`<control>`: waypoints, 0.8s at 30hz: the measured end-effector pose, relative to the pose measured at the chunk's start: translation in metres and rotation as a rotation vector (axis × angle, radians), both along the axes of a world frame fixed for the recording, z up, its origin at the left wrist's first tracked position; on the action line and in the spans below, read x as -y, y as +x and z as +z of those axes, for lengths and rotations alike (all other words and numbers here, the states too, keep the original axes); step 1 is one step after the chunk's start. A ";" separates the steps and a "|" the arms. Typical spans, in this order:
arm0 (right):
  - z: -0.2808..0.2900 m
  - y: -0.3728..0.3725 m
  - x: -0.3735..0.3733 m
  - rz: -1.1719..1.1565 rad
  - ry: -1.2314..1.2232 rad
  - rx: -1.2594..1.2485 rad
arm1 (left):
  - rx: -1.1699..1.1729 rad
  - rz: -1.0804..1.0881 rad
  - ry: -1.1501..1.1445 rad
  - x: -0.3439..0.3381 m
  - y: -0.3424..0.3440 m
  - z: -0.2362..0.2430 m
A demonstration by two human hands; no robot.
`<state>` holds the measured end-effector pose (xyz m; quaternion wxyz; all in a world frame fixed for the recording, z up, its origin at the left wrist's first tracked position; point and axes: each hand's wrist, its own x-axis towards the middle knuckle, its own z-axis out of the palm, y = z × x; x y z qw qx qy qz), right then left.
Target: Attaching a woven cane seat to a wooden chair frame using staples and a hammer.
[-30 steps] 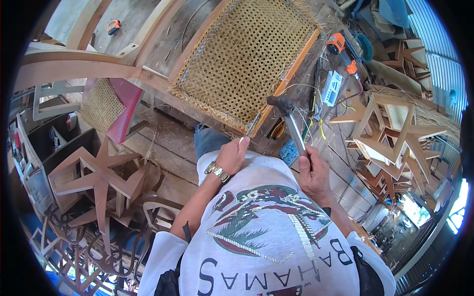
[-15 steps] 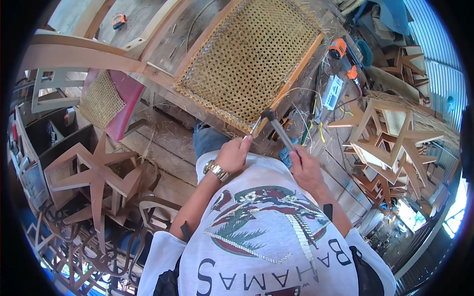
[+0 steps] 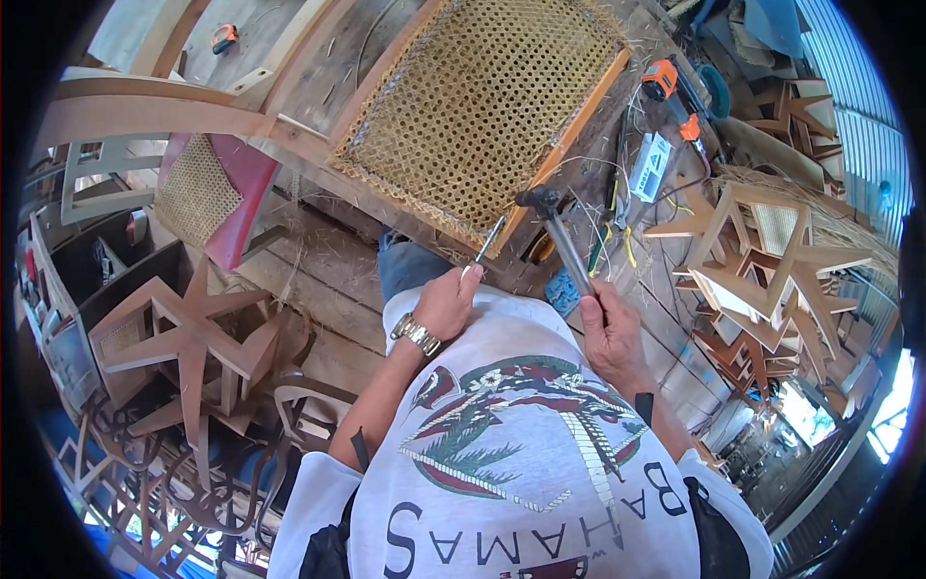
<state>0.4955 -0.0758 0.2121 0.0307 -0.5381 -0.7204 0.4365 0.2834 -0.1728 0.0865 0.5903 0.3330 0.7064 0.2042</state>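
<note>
My left hand [image 3: 446, 304] is closed around a slim metal rod-like tool [image 3: 490, 239], perhaps a chisel or punch; its grip end is hidden by my fingers. Its tip rests at the near corner of the woven cane panel [image 3: 482, 116], which lies over a wooden frame [image 3: 577, 123]. Loose cane ends fray along the panel's edges. In my right hand [image 3: 611, 333] is a hammer [image 3: 571, 253], gripped by its handle, with its dark head just right of the panel's near corner, apart from the metal tool.
Right of the panel lie pliers [image 3: 625, 236], a white-blue box [image 3: 650, 166] and an orange tool [image 3: 660, 79]. A tape measure [image 3: 224, 39] sits at the far left. Star-shaped wooden pieces [image 3: 188, 333] stand left, with more [image 3: 772, 261] stacked right. A red-framed cane piece [image 3: 234, 207] leans nearby.
The hammer head has moved away from the metal tool, rightward and a little farther off. My right hand has shifted slightly right and nearer; my left hand still holds the tool at the corner.
</note>
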 end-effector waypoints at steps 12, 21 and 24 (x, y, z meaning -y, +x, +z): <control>0.000 -0.001 0.010 -0.018 0.115 -0.079 | -0.086 -0.007 0.019 -0.002 0.002 -0.001; -0.028 -0.001 -0.003 0.071 -0.074 0.130 | -0.150 -0.041 0.052 0.000 0.003 -0.006; -0.023 -0.003 0.005 0.053 0.061 0.043 | -0.155 -0.043 0.054 0.003 0.008 -0.005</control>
